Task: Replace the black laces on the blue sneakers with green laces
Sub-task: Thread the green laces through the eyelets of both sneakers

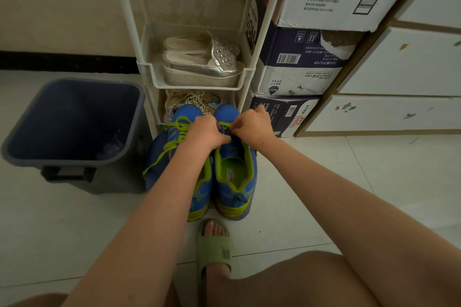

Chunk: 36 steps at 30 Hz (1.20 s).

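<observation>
Bare knees and a foot in an olive-green rubber slide sandal [214, 250] fill the bottom edge. At frame centre, blue mesh sneakers with lime trim [233, 194] stand together on the pale tiled floor [324, 194]. The left hand [208, 132] and right hand [253, 123] meet over the right-side sneaker, curled fingers pinching a green lace [225, 124].

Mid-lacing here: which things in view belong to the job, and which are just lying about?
Job: left blue sneaker, right blue sneaker, green lace, left hand, right hand.
Lying about: blue bin, silver sandals, cardboard boxes, green slide sandal.
</observation>
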### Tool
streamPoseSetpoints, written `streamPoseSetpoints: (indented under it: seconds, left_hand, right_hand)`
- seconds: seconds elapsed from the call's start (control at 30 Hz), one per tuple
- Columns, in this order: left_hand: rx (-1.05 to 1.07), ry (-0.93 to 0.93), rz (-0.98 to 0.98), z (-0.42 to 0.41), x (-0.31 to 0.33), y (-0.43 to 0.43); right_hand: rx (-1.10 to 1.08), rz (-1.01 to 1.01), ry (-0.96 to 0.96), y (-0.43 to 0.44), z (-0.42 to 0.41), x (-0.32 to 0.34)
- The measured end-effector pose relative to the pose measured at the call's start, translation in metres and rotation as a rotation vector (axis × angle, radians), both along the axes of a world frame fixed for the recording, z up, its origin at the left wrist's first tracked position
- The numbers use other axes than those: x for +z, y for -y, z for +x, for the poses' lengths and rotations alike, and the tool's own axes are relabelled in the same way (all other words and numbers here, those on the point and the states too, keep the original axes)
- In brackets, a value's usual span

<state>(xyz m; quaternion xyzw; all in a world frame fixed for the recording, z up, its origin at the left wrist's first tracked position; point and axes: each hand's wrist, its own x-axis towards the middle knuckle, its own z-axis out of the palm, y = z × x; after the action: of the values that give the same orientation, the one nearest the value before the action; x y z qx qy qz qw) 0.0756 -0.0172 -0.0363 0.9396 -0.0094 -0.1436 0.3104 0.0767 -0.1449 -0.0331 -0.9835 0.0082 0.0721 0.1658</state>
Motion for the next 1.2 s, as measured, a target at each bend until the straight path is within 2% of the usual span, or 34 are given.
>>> streamPoseSetpoints:
  seconds: [0.1,0.2,0.4,0.63,0.8,1.1,1.2]
  left_hand:
    - [0.062,0.039,-0.046,-0.001,-0.003,-0.001]
    - [0.118,0.064,-0.129,0.0,-0.008,-0.007]
    - [0.125,-0.063,-0.251,0.006,-0.009,-0.018]
    - [0.127,-0.156,-0.31,0.011,-0.009,-0.021]
    - [0.141,-0.163,-0.32,0.01,-0.008,-0.021]
    - [0.127,-0.14,-0.291,0.009,-0.008,-0.018]
    - [0.215,-0.213,-0.435,0.013,-0.012,-0.02]
  right_hand:
    - [-0.042,0.011,0.0,-0.005,-0.002,-0.002]
    - [-0.176,0.164,-0.036,-0.008,-0.003,-0.003]
    - [-0.306,0.314,-0.09,-0.016,-0.004,-0.004]
    - [-0.303,0.356,-0.114,-0.014,-0.003,-0.007]
    - [-0.253,0.289,-0.107,-0.015,-0.004,-0.008]
    - [-0.286,0.3,-0.081,-0.024,-0.006,-0.01]
    - [-0.292,0.338,-0.069,-0.025,-0.004,-0.017]
